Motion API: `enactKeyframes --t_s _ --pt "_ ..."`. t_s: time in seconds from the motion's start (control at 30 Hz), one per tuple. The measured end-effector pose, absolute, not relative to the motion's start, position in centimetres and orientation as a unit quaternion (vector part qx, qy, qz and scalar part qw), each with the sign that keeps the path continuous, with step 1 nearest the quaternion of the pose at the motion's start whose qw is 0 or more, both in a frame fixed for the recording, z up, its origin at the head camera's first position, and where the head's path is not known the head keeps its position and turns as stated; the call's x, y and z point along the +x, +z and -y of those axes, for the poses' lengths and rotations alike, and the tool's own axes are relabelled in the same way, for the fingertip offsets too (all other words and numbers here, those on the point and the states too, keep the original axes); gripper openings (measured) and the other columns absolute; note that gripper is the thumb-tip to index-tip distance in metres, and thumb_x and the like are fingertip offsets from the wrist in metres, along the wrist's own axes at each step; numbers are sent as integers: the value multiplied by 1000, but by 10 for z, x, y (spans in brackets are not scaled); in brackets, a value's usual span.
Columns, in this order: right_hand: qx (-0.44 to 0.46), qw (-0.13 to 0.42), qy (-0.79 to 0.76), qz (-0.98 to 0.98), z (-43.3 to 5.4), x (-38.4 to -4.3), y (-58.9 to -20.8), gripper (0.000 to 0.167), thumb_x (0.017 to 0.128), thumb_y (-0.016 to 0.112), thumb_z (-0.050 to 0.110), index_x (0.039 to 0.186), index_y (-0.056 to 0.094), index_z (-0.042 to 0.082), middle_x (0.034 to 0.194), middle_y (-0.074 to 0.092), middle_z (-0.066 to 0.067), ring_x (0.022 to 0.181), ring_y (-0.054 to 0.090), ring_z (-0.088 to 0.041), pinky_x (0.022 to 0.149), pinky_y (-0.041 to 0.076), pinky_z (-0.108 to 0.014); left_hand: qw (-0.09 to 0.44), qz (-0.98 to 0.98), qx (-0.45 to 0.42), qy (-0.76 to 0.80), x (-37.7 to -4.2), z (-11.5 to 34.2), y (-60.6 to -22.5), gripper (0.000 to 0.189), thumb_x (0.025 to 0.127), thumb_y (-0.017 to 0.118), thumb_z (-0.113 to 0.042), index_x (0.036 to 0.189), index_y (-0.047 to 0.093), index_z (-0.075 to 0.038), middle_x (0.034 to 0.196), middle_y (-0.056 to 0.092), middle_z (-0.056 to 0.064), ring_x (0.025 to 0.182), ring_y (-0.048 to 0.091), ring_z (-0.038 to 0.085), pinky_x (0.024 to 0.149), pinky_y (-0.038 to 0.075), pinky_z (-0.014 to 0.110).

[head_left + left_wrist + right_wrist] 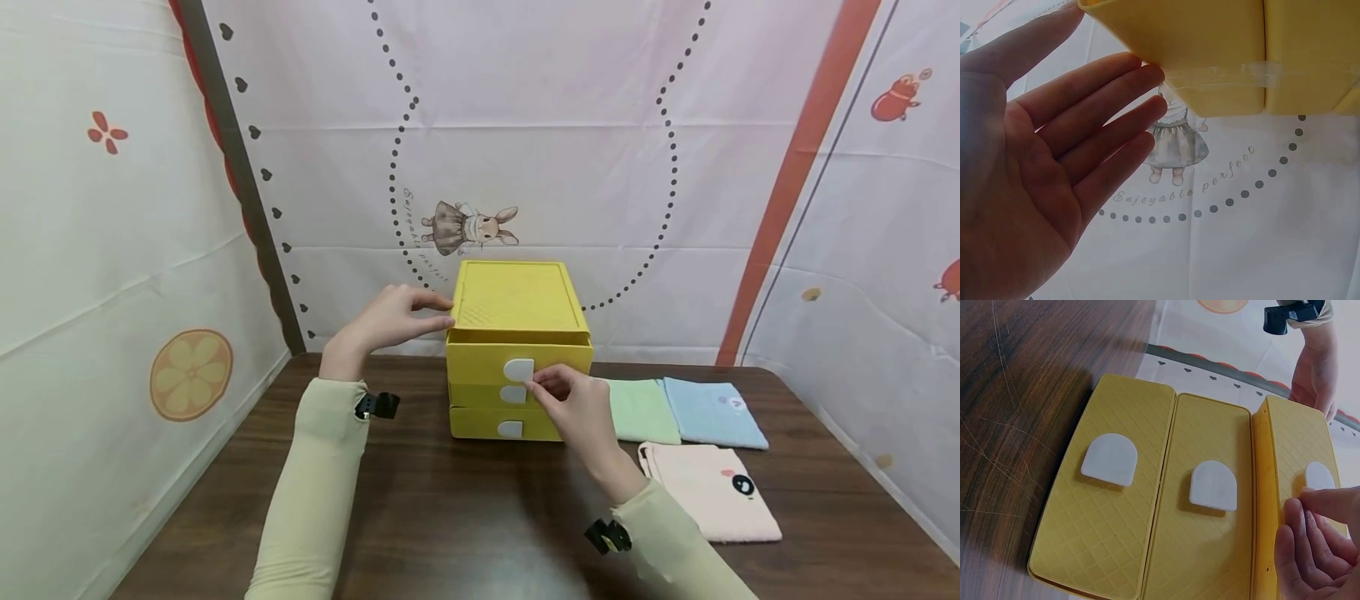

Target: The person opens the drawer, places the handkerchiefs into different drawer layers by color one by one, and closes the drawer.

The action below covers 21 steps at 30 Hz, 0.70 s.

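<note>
A yellow three-drawer storage box stands at the back of the table. Its top drawer sticks out a little past the two lower ones, with a dark gap below the lid. My right hand pinches the white handle of that drawer between thumb and fingertips. At the box's upper left edge is my left hand, fingers extended and tips right at the side; the left wrist view shows its open palm. The middle drawer and bottom drawer sit closed, each with a white handle.
Right of the box lie folded cloths: a green one, a blue one and, nearer, a pink one with a cartoon face. A printed curtain hangs close behind the box and along both sides of the dark wooden table.
</note>
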State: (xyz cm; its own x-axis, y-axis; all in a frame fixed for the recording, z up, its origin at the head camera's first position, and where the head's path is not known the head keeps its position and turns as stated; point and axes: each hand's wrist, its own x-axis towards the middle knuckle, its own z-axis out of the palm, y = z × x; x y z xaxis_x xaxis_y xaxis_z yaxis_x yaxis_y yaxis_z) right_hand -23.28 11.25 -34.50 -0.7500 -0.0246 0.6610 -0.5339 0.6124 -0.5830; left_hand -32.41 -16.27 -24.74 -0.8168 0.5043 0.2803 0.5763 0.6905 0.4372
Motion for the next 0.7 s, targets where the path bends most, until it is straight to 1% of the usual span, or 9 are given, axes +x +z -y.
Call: enactKeyframes --t_s 0.43,0.7 --pt "174 315 404 841 -113 -221 -344 9 79 78 20 81 72 12 71 71 5 60 63 -4 56 50 -19 68 918 -294 -256 -323 162 -246 43 88 64 -45 121 66 -16 122 66 3 115 60 21 96 47 42" --pt "174 301 407 845 -114 -214 -342 8 79 78 18 80 73 12 72 71 5 60 63 -4 56 51 -19 69 917 -295 -260 -323 162 -246 44 88 65 -44 121 66 -15 123 65 4 115 60 23 96 47 43"
